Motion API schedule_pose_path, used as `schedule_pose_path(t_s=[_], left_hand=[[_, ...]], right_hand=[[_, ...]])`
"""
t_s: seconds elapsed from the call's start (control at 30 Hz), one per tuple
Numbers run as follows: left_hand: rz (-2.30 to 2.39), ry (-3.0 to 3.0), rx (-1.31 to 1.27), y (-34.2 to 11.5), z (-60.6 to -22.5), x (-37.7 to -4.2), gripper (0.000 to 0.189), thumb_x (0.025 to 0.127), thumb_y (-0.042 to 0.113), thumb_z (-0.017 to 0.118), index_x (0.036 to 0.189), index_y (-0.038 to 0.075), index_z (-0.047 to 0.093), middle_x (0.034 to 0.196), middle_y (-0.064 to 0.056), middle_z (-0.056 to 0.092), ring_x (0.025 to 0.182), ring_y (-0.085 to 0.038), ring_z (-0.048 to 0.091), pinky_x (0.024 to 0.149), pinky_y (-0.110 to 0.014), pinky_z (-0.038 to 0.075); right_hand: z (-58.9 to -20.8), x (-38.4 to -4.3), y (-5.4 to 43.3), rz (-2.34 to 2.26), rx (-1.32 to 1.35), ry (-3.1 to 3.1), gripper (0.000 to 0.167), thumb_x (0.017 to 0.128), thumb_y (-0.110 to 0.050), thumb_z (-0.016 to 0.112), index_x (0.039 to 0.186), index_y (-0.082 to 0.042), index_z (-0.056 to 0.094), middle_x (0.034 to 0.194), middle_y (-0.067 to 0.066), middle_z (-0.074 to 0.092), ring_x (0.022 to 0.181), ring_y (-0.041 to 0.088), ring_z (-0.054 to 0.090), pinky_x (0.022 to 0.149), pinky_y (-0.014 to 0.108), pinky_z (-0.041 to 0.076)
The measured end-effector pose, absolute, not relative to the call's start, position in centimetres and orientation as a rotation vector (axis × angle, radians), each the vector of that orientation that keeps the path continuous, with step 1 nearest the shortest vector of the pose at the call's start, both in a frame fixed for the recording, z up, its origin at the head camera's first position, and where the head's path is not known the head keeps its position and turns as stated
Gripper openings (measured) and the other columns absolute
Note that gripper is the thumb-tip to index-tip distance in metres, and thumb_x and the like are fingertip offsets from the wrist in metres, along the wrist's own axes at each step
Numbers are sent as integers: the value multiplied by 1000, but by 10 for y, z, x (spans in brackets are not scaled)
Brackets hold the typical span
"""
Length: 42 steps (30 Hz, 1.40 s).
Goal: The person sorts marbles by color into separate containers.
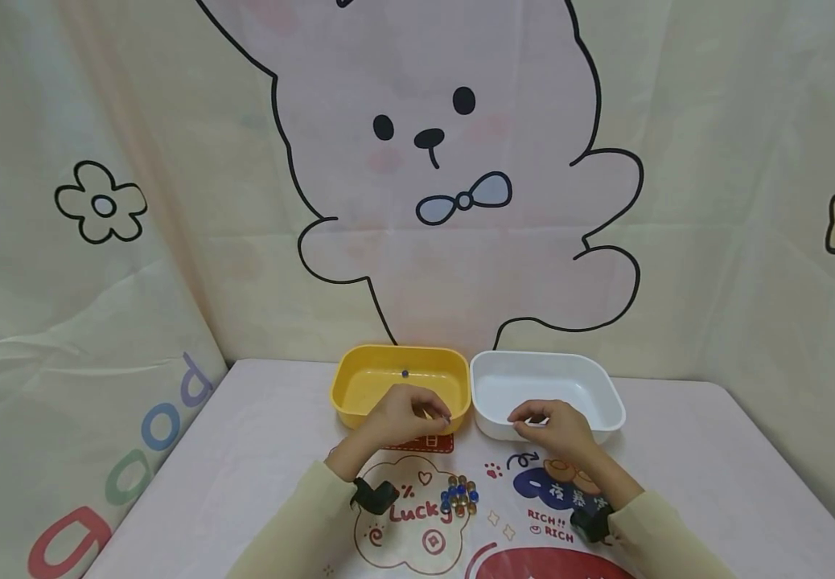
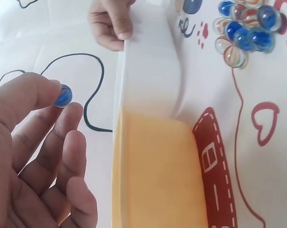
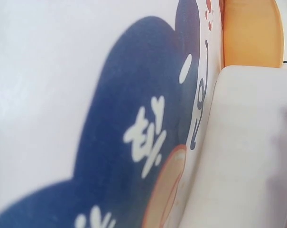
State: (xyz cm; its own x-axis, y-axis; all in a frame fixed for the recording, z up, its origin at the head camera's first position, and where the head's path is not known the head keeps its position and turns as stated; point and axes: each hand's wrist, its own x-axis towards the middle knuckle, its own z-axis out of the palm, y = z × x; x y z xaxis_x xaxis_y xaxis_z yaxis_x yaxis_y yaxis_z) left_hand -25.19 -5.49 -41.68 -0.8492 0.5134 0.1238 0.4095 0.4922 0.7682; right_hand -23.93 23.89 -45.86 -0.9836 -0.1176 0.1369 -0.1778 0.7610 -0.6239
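Observation:
My left hand [image 1: 406, 414] is over the near side of the yellow bin [image 1: 348, 414], pinching a blue glass marble [image 2: 64, 96] between thumb and fingertip. Inside that bin lies one small dark marble [image 1: 405, 373]. Over the near rim of the white bin [image 1: 609, 406] is my right hand [image 1: 558, 426], thumb and fingers bent towards each other. I cannot tell whether a marble sits between those fingertips; the right wrist view barely catches the hand. Several blue and amber marbles [image 1: 459, 495] lie grouped on the table in front of the bins.
The two bins stand side by side at the back of the table, close to a hanging cloth [image 1: 432, 265] with a bear drawing. A printed white cover [image 1: 258, 450] lies over the table. Dark wrist bands [image 1: 376, 496] are worn on both arms.

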Motion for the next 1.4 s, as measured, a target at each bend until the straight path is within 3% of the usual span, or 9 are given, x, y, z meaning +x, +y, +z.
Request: schedule_pose_path(t_s=[0.67,0.9,1.4], left_hand=[[1321,2671,698,-70,-411,-275,11,86,30,72,95,25,74,88,9,68,82,-14,60,73,-27,52],[1335,2675,633,-75,-419,-290,10,85,31,72,94,27,74,88,8,68,80,-16,59,68,-29,51],[1349,2716,441,-84,-426,-318,12,84,29,73,92,21,75,87,3,68,80,-16,56,65,-27,46]], right_hand=[[-459,-238,238,1038,244,-2863,6,84,-27,72,89,-27,74,94,-7,72,89,13,60,78,33,51],[-459,-238,239,1044,264,-2857,6,84,-26,72,89,-26,74,94,-7,72,89,13,60,78,32,51],[-458,-238,238,1058,241,-2858,6,83,-26,72,88,-28,74,92,-9,71,88,15,59,78,31,51]])
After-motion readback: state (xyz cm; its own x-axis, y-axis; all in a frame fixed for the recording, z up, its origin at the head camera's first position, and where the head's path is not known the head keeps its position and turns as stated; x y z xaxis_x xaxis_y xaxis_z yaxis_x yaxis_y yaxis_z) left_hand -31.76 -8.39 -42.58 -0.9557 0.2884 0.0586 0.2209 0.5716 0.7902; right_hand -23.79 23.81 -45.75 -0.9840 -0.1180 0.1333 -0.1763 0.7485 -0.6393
